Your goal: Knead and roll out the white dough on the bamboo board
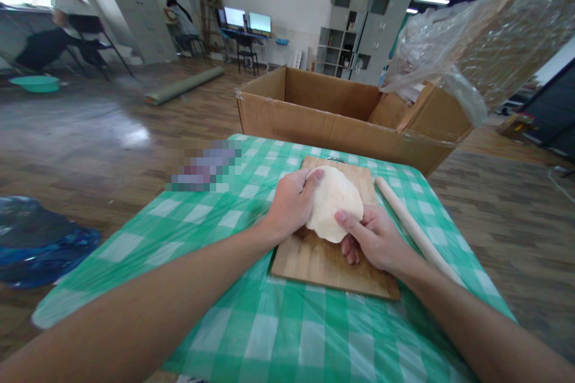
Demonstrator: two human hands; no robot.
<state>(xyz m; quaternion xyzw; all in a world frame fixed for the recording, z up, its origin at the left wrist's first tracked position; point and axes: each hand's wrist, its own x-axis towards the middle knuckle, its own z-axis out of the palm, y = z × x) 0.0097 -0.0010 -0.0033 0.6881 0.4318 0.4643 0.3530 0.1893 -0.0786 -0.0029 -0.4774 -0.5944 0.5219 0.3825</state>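
A flat round of pale dough [335,200] is held up over a wooden cutting board [314,260]. My left hand [291,203] grips its left edge, thumb on top near the far rim. My right hand [375,236] holds its near right edge, thumb pressed on top and fingers curled underneath. The board lies on a table covered with a green and white checked cloth [215,227]. A wooden rolling pin [413,227] lies on the cloth just right of the board, beside my right wrist.
A large open cardboard box [341,114] stands behind the table's far edge. A plastic-wrapped bundle [489,42] hangs at the upper right. Blue plastic [36,239] lies on the wooden floor at left. People sit at the back, by chairs and a desk with monitors.
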